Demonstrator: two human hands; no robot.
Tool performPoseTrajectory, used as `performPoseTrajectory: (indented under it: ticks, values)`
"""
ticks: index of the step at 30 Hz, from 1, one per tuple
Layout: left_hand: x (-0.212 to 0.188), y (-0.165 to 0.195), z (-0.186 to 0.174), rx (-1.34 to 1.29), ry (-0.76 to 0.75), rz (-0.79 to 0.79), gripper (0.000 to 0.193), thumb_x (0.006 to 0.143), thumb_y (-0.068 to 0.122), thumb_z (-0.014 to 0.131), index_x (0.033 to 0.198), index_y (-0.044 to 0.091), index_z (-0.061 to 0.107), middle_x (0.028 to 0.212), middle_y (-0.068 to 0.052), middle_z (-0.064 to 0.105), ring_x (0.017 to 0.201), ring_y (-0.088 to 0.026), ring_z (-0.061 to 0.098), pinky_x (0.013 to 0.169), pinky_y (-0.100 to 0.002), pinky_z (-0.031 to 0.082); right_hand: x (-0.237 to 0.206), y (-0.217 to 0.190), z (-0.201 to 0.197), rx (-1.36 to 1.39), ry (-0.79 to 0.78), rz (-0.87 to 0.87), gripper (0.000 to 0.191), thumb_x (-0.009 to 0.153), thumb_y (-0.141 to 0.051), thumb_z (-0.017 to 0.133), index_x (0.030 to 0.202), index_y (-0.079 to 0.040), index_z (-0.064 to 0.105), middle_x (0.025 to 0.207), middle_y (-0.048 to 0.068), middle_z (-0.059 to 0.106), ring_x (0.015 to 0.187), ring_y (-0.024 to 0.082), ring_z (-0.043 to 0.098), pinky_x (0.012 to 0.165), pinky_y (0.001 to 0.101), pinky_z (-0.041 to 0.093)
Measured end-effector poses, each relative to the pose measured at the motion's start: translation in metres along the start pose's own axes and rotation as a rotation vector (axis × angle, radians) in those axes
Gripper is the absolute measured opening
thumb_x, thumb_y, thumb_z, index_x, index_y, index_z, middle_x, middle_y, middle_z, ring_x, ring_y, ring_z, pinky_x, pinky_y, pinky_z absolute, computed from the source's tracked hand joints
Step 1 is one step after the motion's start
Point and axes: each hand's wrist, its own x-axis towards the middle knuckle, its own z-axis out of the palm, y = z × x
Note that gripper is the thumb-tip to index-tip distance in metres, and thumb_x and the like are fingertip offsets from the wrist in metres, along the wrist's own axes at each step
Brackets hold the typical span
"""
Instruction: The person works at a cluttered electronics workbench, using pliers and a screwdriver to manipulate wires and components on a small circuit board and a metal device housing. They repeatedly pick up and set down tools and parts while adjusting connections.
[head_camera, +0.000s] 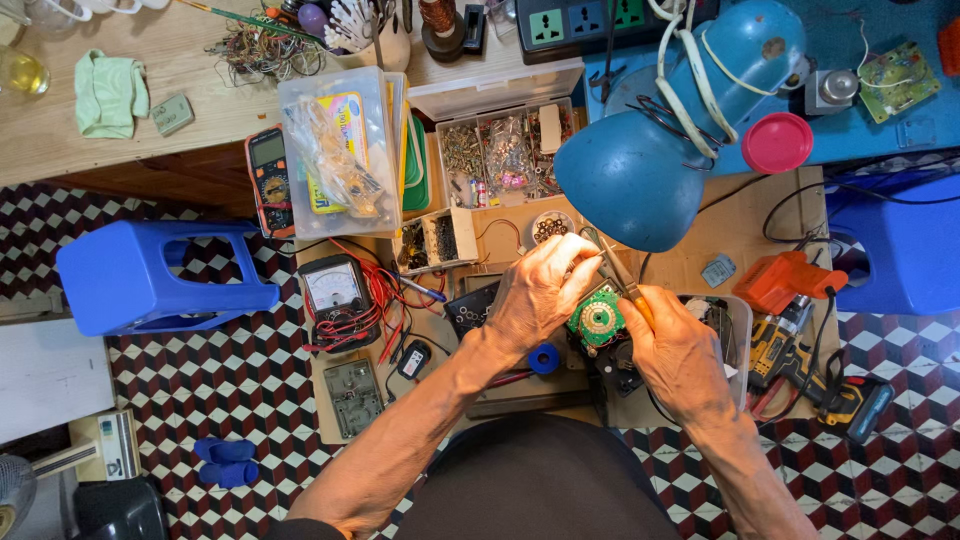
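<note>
The left hand (535, 295) pinched a green round circuit board (598, 320) at centre; the right hand's (680, 350) grip closed on an orange-handled screwdriver (622, 280). A blue lamp (640, 170) hung at one o'clock, a parts box (505, 150) at twelve, meters (335, 290) at nine on the cluttered counter (700, 240) over checkered floor (200, 370).

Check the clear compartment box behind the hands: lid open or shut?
Open: the compartment box has its white lid swung back, small parts exposed.
</note>
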Motion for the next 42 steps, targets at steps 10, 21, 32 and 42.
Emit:
performPoseTrajectory:
  ticks: [10, 21, 32, 42]
  values:
    - [0.000, -0.008, 0.003, -0.030, 0.019, 0.066, 0.009, 0.098, 0.009, 0.068, 0.103, 0.004, 0.062, 0.093, -0.011, 0.067, 0.083, -0.028, 0.071, 0.074, -0.038, 0.058, 0.001, 0.002, 0.002, -0.035, 0.046, -0.059, 0.020, 0.100, -0.020, 0.061, 0.111, -0.004, 0.063, 0.098, 0.018, 0.068, 0.085, 0.039, 0.069, 0.070, 0.0461, 0.053]
    - [0.000, -0.011, 0.003, -0.027, 0.013, 0.093, 0.009, 0.097, 0.006, 0.068, 0.103, 0.004, 0.061, 0.093, -0.011, 0.066, 0.084, -0.030, 0.070, 0.073, -0.039, 0.057, 0.003, 0.008, 0.005, -0.012, 0.050, -0.071, 0.021, 0.100, -0.020, 0.061, 0.110, -0.002, 0.063, 0.099, 0.019, 0.069, 0.086, 0.038, 0.070, 0.070, 0.0450, 0.054]
    - [0.005, -0.001, 0.003, -0.027, 0.002, 0.023, 0.027, 0.094, 0.015, 0.073, 0.117, 0.007, 0.062, 0.090, -0.010, 0.068, 0.081, -0.023, 0.074, 0.070, -0.036, 0.061, 0.003, 0.016, 0.009, -0.012, 0.030, 0.008, 0.021, 0.101, -0.023, 0.062, 0.099, -0.002, 0.060, 0.081, 0.016, 0.069, 0.068, 0.028, 0.071, 0.058, 0.0406, 0.054]
    - [0.005, -0.003, 0.009, -0.049, 0.034, 0.021, 0.018, 0.096, 0.013, 0.072, 0.110, 0.006, 0.062, 0.094, -0.012, 0.073, 0.085, -0.024, 0.076, 0.072, -0.035, 0.061, 0.007, 0.017, 0.014, 0.015, 0.027, 0.166, 0.026, 0.099, -0.027, 0.065, 0.095, -0.002, 0.059, 0.070, 0.016, 0.066, 0.060, 0.028, 0.069, 0.055, 0.0420, 0.051]
